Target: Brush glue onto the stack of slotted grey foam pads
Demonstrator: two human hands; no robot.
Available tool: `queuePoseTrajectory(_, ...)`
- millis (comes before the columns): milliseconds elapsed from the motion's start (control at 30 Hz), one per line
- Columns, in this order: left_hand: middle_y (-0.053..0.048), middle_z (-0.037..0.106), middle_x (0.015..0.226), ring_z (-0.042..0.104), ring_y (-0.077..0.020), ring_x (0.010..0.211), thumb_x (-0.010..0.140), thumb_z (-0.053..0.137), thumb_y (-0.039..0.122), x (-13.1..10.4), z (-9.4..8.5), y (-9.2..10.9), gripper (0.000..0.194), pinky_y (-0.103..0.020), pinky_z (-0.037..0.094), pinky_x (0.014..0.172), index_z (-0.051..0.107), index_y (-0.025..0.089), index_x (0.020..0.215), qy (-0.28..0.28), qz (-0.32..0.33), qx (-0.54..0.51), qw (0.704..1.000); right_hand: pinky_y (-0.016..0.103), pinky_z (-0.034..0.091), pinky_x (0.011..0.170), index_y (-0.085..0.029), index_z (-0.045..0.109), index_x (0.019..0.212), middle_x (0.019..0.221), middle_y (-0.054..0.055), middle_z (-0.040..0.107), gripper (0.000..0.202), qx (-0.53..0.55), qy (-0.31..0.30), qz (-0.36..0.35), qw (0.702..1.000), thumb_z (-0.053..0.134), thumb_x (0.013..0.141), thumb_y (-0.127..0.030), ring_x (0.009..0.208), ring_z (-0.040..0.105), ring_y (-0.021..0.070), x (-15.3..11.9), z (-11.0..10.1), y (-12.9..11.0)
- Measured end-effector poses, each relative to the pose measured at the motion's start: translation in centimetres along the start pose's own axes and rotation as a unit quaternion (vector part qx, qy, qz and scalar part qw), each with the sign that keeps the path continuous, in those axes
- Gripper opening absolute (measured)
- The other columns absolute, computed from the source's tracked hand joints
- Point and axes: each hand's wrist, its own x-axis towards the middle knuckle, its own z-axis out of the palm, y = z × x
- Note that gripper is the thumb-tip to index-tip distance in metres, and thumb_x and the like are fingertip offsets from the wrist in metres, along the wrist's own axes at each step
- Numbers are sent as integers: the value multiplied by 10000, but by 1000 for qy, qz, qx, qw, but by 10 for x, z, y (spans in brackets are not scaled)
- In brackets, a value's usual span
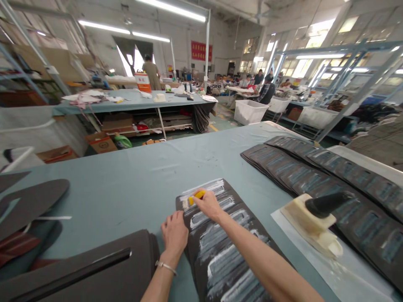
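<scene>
1. Clasped in closed right grip (208,204): yellow-handled brush (191,200), bristles against far end of dark panel (217,245).
2. Touched by left grip (174,229), curled: panel's left edge; pinched or merely pressed, cannot tell.
3. Lying flat on surface (126,176), beneath right grip: panel, white-streaked.
4. To right of panel: cream container (304,222).

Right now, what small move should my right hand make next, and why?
Perhaps a short stroke with the yellow brush: its bristles sit near the dark panel's far-left corner, where the margin looks dark beside white streaks, and the left hand rests at the edge.
</scene>
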Motion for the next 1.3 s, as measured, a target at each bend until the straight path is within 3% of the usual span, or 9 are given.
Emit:
queuePoseTrajectory(100,-73,574,1221,476,-238,1085,787,362,80,-2,0,0,454,-385,335,861,513,219,1192,9,11,5,1000,204,346,598,-230,663,822,637,-32,601,131,-33,-16,26,999,555,755,-262,613,520,122,1,-5,9)
queuePoseTrajectory(267,-70,575,1219,478,-240,1091,788,357,74,-4,2,-2,457,-390,341,875,514,205,1197,26,24,4,999,227,321,609,-212,658,867,704,14,627,178,-189,130,115,967,499,787,-230,675,533,151,15,-76,59)
queuePoseTrajectory(367,-69,570,1225,481,-241,1085,781,364,69,-5,3,-2,463,-388,349,861,509,207,1199,26,23,0,999,227,317,611,-212,652,860,713,12,630,176,-207,125,94,966,488,799,-237,673,532,147,19,-90,69)
queuePoseTrajectory(667,-75,574,1211,490,-232,1090,850,322,114,3,1,-3,391,-383,375,875,534,211,1164,5,-84,-112,990,227,333,573,-214,644,827,578,-25,551,174,-92,125,62,986,488,766,-260,556,496,136,-1,-61,35)
queuePoseTrajectory(833,-59,590,1171,480,-208,1102,851,329,91,-22,9,4,383,-369,341,908,562,231,1121,60,-20,-94,994,210,366,563,-213,649,837,592,-36,565,166,36,41,12,998,511,775,-282,556,516,126,-27,-9,-9)
queuePoseTrajectory(933,-56,589,1195,483,-209,1103,821,339,54,-34,14,5,423,-376,317,917,552,226,1144,57,0,-62,996,199,369,577,-221,658,828,617,-36,597,137,32,-16,2,999,550,765,-275,576,530,120,-30,5,-11)
queuePoseTrajectory(1000,-56,586,1206,484,-207,1106,807,342,44,-36,15,4,435,-371,314,911,542,221,1151,59,11,-53,997,202,366,595,-222,663,816,641,-24,616,124,-19,-12,22,1000,558,763,-261,605,542,124,-25,-9,5)
queuePoseTrajectory(1167,-63,585,1196,477,-208,1126,807,350,54,-32,12,2,431,-354,322,898,534,218,1160,60,25,-45,997,225,340,611,-203,664,831,680,19,632,161,-197,114,121,966,516,773,-221,655,548,150,-8,-89,60)
queuePoseTrajectory(1300,-63,583,1200,472,-211,1131,809,340,45,-33,12,3,431,-360,320,905,531,212,1157,57,18,-40,997,220,337,588,-202,659,848,643,0,606,197,-174,122,86,973,482,795,-270,611,529,139,-8,-105,73)
